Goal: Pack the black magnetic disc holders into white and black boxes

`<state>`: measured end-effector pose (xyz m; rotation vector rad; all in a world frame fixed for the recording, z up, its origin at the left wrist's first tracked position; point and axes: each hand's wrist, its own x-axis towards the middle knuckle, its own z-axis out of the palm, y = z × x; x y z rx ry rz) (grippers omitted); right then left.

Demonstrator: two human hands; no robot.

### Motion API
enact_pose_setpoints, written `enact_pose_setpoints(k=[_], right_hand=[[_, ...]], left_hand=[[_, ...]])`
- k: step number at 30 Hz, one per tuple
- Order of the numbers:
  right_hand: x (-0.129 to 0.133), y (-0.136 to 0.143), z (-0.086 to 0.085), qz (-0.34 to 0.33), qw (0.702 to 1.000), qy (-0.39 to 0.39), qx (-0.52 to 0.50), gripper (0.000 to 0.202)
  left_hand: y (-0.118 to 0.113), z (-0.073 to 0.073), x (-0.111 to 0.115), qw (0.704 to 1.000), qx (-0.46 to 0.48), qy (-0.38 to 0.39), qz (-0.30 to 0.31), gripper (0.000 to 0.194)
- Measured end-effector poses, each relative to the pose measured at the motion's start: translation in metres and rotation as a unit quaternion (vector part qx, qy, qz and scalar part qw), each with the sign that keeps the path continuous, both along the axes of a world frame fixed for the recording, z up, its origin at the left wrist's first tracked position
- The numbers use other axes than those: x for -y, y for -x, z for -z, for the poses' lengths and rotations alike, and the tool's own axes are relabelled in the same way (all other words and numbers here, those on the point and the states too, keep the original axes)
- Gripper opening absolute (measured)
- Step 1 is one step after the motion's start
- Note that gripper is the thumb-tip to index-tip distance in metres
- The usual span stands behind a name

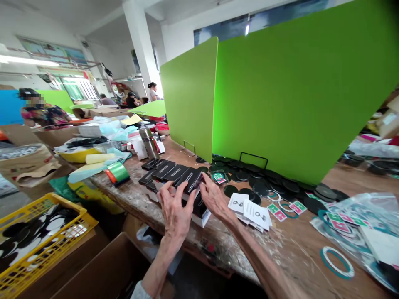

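Observation:
A small black box (195,178) with pale print on its top is gripped between my two hands at the near end of a group of similar boxes. My left hand (175,207) curls over its near left side, thumb and fingers bent against it. On the right side, the fingers of my right hand (212,194) press along its edge. Behind and to the left, more black boxes (166,169) stand close together in rows. Under my hands another box (199,209) shows a pale side. Printed white leaflets (255,214) lie just right of my right wrist.
Dark round discs (260,189) are spread along the green partition (280,104). Rings, stickers and a plastic bag (370,216) lie at right. A steel flask (149,143) and green tape roll (117,173) stand left. A yellow crate (84,214) sits lower left; people work behind.

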<state>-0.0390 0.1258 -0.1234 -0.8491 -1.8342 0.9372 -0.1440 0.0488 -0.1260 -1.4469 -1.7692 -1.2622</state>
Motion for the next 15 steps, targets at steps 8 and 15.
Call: enact_pose_setpoints(k=[8,15], right_hand=[[0.055,-0.111,0.030,0.122,0.989,-0.069,0.051,0.035],[0.094,-0.319,0.073,0.463,0.827,-0.111,0.298,0.032]], left_hand=[[-0.102,0.050,0.040,0.967,0.063,0.051,0.240,0.019],[-0.141,0.136,0.012,0.933,0.027,0.151,0.326,0.021]])
